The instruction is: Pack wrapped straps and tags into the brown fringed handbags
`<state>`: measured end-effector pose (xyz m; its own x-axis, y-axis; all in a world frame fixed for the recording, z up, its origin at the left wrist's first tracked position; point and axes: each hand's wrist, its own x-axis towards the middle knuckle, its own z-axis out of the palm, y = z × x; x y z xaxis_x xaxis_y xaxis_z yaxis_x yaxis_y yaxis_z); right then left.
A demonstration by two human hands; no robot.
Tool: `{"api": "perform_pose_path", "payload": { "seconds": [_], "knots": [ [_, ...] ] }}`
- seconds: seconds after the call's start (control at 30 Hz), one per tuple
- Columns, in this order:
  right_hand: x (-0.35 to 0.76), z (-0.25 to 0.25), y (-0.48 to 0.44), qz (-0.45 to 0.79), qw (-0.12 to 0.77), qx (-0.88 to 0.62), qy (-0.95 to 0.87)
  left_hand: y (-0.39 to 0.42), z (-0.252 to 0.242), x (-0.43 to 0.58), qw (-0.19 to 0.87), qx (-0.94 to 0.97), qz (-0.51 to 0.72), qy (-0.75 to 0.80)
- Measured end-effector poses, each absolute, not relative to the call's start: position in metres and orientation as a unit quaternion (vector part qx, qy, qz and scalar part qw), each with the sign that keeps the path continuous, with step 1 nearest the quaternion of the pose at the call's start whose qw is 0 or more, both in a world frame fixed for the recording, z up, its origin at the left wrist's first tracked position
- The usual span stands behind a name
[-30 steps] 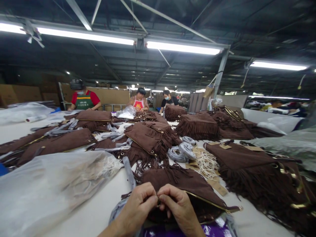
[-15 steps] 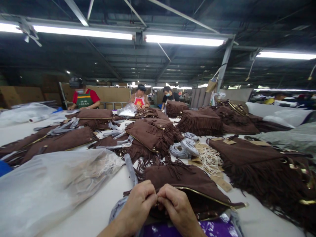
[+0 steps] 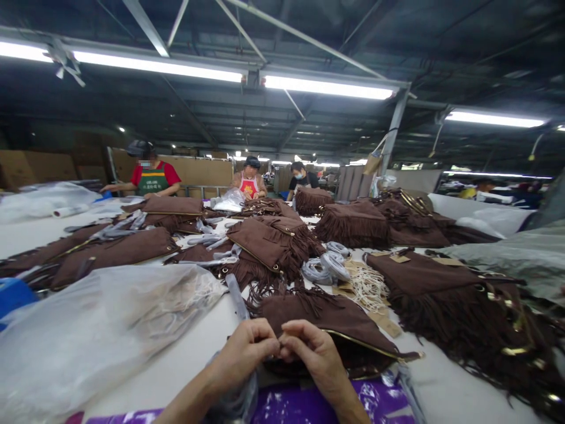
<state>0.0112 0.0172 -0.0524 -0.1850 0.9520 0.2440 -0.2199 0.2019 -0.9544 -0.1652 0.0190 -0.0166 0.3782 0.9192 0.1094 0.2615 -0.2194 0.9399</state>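
A brown suede fringed bag (image 3: 335, 321) with a gold zipper edge lies on the white table (image 3: 176, 365) right in front of me. My left hand (image 3: 242, 352) and my right hand (image 3: 311, 353) meet at its near corner, fingertips pinched together on something small that I cannot make out. Both hands are closed. Purple cloth (image 3: 300, 406) shows under my wrists.
Many more brown fringed bags (image 3: 445, 282) cover the table. A clear plastic bag (image 3: 101, 324) lies at the left, grey straps (image 3: 324, 268) and white string tags (image 3: 368, 288) in the middle. Three people (image 3: 152, 176) work at the far end.
My hands stay pinched at the bag's corner. The view has tilted down a little, so the hands and bag sit slightly higher in the picture.
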Motion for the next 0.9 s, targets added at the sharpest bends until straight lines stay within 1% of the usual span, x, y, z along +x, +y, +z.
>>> {"api": "perform_pose_path", "payload": {
  "seconds": [0.2, 0.4, 0.53, 0.67, 0.8, 0.9],
  "knots": [
    [0.012, -0.052, 0.017, 0.455, 0.520, -0.362, -0.626, 0.019, -0.015, -0.165, 0.446, 0.701, 0.357, 0.427],
    [0.015, -0.056, 0.018, 0.477, 0.535, -0.383, -0.583, 0.022, -0.015, -0.164, 0.454, 0.688, 0.353, 0.443],
    [0.016, -0.056, 0.015, 0.457, 0.530, -0.387, -0.600, 0.024, -0.015, -0.166, 0.464, 0.681, 0.347, 0.448],
    [0.017, -0.056, 0.013, 0.462, 0.530, -0.385, -0.598, 0.025, -0.016, -0.165, 0.445, 0.706, 0.370, 0.408],
    [0.016, -0.053, 0.012, 0.454, 0.533, -0.387, -0.600, 0.024, -0.017, -0.158, 0.458, 0.722, 0.371, 0.364],
    [0.016, -0.053, 0.012, 0.449, 0.529, -0.394, -0.603, 0.023, -0.017, -0.152, 0.423, 0.728, 0.366, 0.396]
  ]
}}
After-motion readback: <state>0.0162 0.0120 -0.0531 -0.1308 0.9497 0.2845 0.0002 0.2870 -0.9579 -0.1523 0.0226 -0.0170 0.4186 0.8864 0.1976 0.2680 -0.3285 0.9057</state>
